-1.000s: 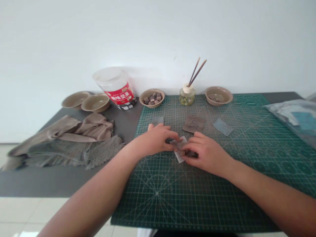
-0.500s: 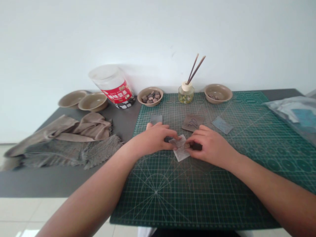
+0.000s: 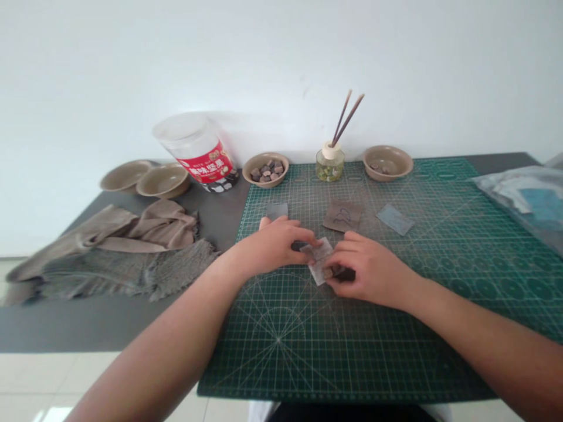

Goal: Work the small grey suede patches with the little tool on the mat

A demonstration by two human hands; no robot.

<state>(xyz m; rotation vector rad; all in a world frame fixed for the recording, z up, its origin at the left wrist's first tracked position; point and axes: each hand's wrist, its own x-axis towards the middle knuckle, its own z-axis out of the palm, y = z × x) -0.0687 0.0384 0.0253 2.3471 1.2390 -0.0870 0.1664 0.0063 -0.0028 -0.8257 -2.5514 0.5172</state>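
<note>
A light grey square sheet (image 3: 321,274), much like worn sandpaper, lies tilted on the green cutting mat (image 3: 308,357). My left hand (image 3: 279,243) holds it down, with thumb and index fingertips pressed on its left part. My right hand (image 3: 373,266) pinches a small brown stone (image 3: 329,273) against the sheet's right side; fingers partly cover the stone. Behind my hands lie a brown square sheet (image 3: 343,215) with a blue pen mark and a blue-grey sheet (image 3: 394,220). Another grey sheet (image 3: 277,210) shows just past my left fingers.
Along the wall stand a bowl of small stones (image 3: 266,183), a reed diffuser (image 3: 329,164), a bowl with a few stones (image 3: 387,176), a red-labelled jar (image 3: 204,164) and two overlapping bowls (image 3: 163,193). Cloths (image 3: 127,264) lie left; a plastic bag (image 3: 528,193) lies right.
My right hand has shifted slightly left and toward me across the sheet, and the brown stone now shows more clearly between its fingers. My left hand stays on the sheet.
</note>
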